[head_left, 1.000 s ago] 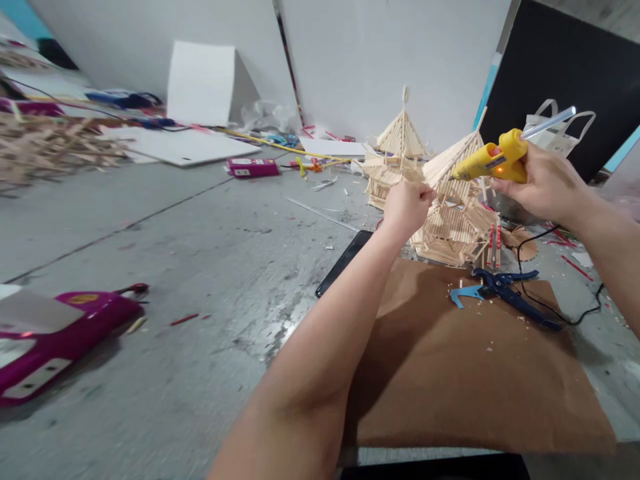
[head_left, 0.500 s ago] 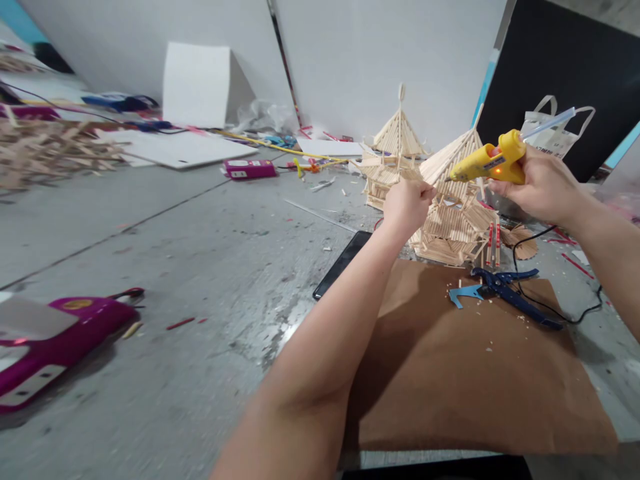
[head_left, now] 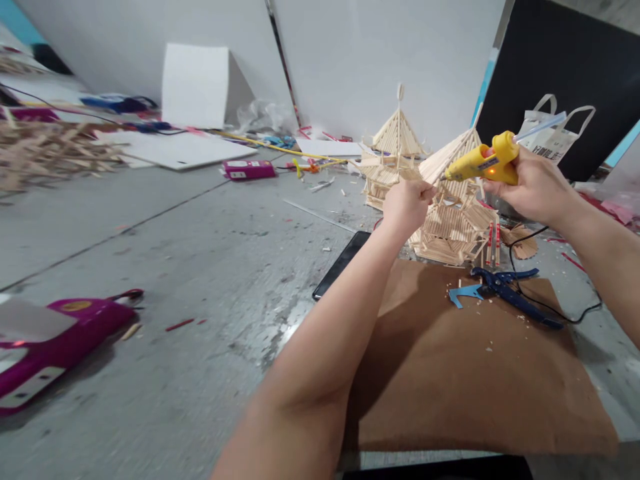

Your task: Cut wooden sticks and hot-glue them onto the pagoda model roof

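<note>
My right hand (head_left: 537, 187) grips a yellow hot glue gun (head_left: 483, 162) with a clear glue stick (head_left: 543, 127) poking out of its back. An orange light glows on its side. The nozzle points left, close to the fingers of my left hand (head_left: 407, 207). Those fingers are pinched together at the left side of the nearer wooden stick tower (head_left: 450, 227); whatever they hold is too small to make out. Behind it stands a second stick tower (head_left: 397, 137) with a pointed roof and a post on top.
Blue cutting pliers (head_left: 515, 293) lie on a brown board (head_left: 475, 380) amid small chips. A black phone (head_left: 343, 265) rests left of my forearm. Purple power strips (head_left: 65, 340) sit on the grey floor. A stick pile (head_left: 45, 153) is far left; a white bag (head_left: 553, 137) stands at back right.
My right hand has shifted slightly left with the glue gun, bringing its nozzle nearer to my left fingers. My left hand stays nearly still.
</note>
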Demonstrator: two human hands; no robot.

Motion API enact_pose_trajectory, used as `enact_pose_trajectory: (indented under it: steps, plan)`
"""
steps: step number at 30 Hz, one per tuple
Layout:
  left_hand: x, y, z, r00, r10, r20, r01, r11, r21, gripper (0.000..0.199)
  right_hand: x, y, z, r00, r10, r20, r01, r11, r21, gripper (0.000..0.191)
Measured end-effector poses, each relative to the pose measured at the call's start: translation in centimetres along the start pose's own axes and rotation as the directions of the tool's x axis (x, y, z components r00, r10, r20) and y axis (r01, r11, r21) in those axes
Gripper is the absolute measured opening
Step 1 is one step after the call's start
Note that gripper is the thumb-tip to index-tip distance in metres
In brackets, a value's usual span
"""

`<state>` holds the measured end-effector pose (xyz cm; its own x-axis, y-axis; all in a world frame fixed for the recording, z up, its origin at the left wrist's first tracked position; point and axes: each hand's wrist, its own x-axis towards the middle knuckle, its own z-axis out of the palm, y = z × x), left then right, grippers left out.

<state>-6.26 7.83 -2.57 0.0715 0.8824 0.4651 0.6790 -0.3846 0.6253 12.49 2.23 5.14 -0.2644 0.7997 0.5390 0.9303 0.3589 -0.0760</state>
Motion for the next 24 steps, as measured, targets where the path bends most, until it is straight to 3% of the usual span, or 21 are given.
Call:
enact_pose_trajectory:
  steps: [5,15,24]
  plan:
    - [-0.04,0.08,-0.05,1.0,-0.025,0.003,0.025,0.999,0.038,0.031,-0.09,-0.28,0.01,1.0,0.003,0.004,-0.003,1.0,-0.009,0.051]
    - [-0.14,0.12,-0.11,1.0,-0.02,-0.004,0.02,0.999,0.038,0.031,0.04,-0.58,0.02,0.999,0.03,0.017,-0.029,0.999,-0.039,0.047]
    - [-0.14,0.14,-0.18,1.0,-0.006,-0.009,0.006,1.0,0.005,0.029,-0.15,0.1,0.23,1.0,-0.01,-0.012,0.01,0.999,0.043,0.045]
